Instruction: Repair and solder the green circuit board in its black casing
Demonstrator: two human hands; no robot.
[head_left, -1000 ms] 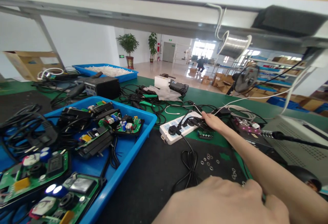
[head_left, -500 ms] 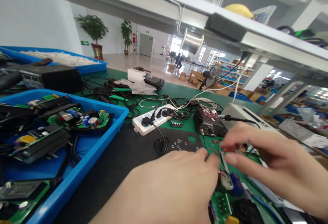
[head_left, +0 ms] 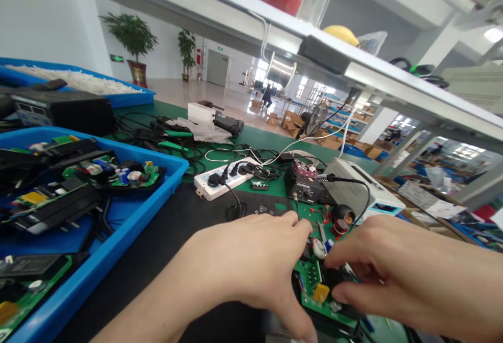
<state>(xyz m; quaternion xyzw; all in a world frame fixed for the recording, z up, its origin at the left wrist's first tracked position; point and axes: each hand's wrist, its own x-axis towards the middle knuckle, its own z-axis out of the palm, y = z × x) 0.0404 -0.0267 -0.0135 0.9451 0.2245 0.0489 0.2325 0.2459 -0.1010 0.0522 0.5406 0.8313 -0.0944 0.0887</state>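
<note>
Since a second ago, the right hand (head_left: 387, 275) has come off the white power strip (head_left: 220, 181), and both hands are now meeting on the green circuit board (head_left: 314, 286). The board is lying flat, components up, on the desk (head_left: 267, 141) right in front of the person. The hands are hiding most of it, so I cannot tell its long axis. The left hand (head_left: 251, 262) is gripping the board's left side, palm down, thumb at the near edge. The right hand's curled fingers are pinching the other side. A blue tray (head_left: 129, 238) of boards is sitting to the left, a black soldering station (head_left: 304, 191) is sitting beyond, and a shelf (head_left: 236, 5) is running overhead.
</note>
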